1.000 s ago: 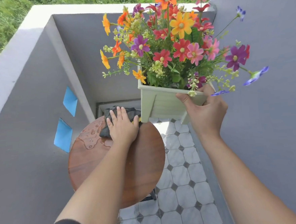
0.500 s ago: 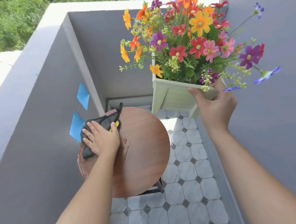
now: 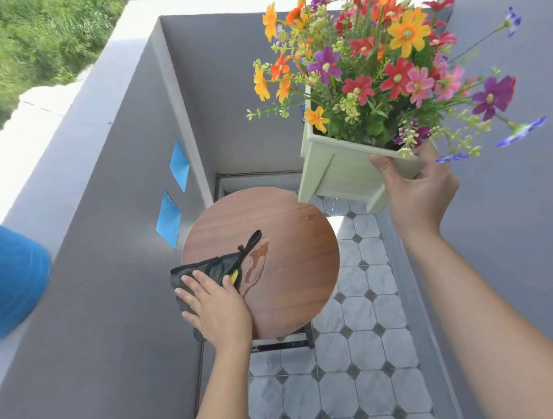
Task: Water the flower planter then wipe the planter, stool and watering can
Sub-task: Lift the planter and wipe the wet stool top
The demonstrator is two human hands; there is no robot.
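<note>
Head view, planter [image 3: 338, 172] tilted upper right, your right hand [image 3: 418, 196] gripping its wall, left hand [image 3: 218, 308] flat on cloth [image 3: 204, 269], left of stool [image 3: 296, 273], puddle [image 3: 256, 264] beside

Two hands from where I stand: a left hand [image 3: 216, 308] at lower centre and a right hand [image 3: 418, 193] right of centre. One round stool [image 3: 287, 241] in the middle of the frame. One dark cloth [image 3: 214, 269] at the stool's left edge. One wet patch [image 3: 256, 266] on the stool top, just beside the cloth. One planter [image 3: 341, 172] at upper right; its flowers [image 3: 396, 76] overlap too much for a sure count. Two blue marks on the wall left of centre: an upper square [image 3: 179, 165] and a lower square [image 3: 168, 218]. One blurred blue thing [image 3: 8, 277] at the left edge.
</note>
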